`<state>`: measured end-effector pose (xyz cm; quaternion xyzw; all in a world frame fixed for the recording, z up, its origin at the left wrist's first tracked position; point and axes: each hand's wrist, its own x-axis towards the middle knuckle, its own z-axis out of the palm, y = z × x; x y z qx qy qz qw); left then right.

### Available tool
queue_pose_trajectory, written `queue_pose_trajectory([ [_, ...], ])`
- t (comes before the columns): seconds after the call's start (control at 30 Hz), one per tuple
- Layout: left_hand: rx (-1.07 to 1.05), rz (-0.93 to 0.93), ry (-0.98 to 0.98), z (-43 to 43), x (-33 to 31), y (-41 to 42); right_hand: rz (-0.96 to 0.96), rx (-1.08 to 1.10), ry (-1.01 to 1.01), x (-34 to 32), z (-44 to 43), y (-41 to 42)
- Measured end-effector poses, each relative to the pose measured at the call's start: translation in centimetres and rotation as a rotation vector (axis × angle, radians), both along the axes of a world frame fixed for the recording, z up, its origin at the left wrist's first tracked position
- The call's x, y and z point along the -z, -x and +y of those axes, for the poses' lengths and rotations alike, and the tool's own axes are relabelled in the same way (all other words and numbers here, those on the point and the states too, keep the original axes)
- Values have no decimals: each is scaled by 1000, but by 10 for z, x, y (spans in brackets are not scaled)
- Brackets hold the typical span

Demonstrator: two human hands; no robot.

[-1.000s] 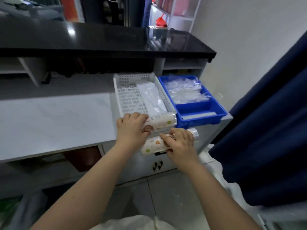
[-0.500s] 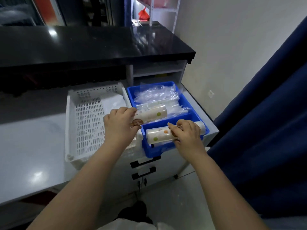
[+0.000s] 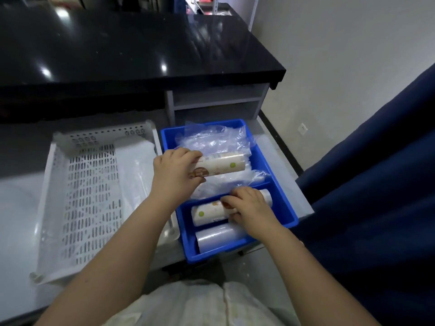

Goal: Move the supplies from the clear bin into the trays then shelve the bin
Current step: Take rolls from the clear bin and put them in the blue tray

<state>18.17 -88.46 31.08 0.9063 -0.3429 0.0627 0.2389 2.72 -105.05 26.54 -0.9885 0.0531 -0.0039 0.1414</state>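
A blue tray stands at the counter's right end, beside a white slotted tray. My left hand grips one white printed roll above the clear plastic bags in the blue tray's far compartment. My right hand holds a second white printed roll down inside the tray's near compartment, just behind a clear film roll lying there. A clear plastic sheet lies in the white tray. The clear bin is out of view.
A black raised countertop overhangs the back, with open cubbies under it. A dark blue curtain hangs close on the right. Bare grey counter lies left of the white tray.
Both hands carried the rolls from the counter's front edge over the blue tray. The right roll dropped into the near compartment; the left roll moved above the bags.
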Motion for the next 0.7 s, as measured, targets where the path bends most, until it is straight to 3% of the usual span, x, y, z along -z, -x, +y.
queue_pose_trajectory([
  [0.2,-120,-32,77,-1,4,24,61,-231,-79,1,-25,-4],
  [0.47,-408,-66,48,12,-2,73,100,-847,24,-6,18,-31],
  [0.7,-579,-104,31,34,-5,105,84,-937,163,-11,21,-35],
])
